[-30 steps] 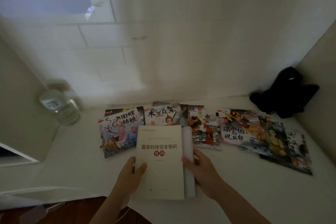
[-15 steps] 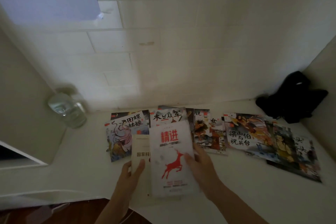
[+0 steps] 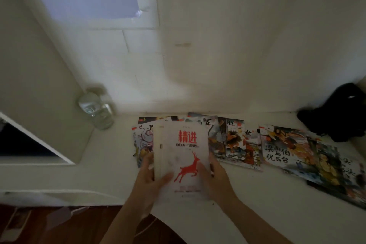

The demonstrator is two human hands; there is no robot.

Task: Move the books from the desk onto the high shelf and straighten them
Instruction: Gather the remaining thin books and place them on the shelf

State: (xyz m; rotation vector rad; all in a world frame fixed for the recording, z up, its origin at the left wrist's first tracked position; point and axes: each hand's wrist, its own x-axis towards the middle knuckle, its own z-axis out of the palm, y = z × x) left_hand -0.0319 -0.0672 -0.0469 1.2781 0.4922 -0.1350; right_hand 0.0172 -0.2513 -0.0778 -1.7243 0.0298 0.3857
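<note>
A white book with a red deer lies on top of a cream book whose left edge shows, stacked on the white desk. My left hand grips the stack's left edge, thumb on the cover. My right hand grips its right edge. Behind and to the right, several colourful picture books lie flat in an overlapping row; the leftmost ones are partly hidden by the stack.
A clear glass jar stands at the back left beside a white cabinet side. A black object sits in the back right corner. A tiled wall rises behind the desk. Dark wooden floor shows below the desk edge.
The red-deer book came from beside the cream book to lie squarely on top of it. Both hands closed in on the stack's edges. The view tilted upward.
</note>
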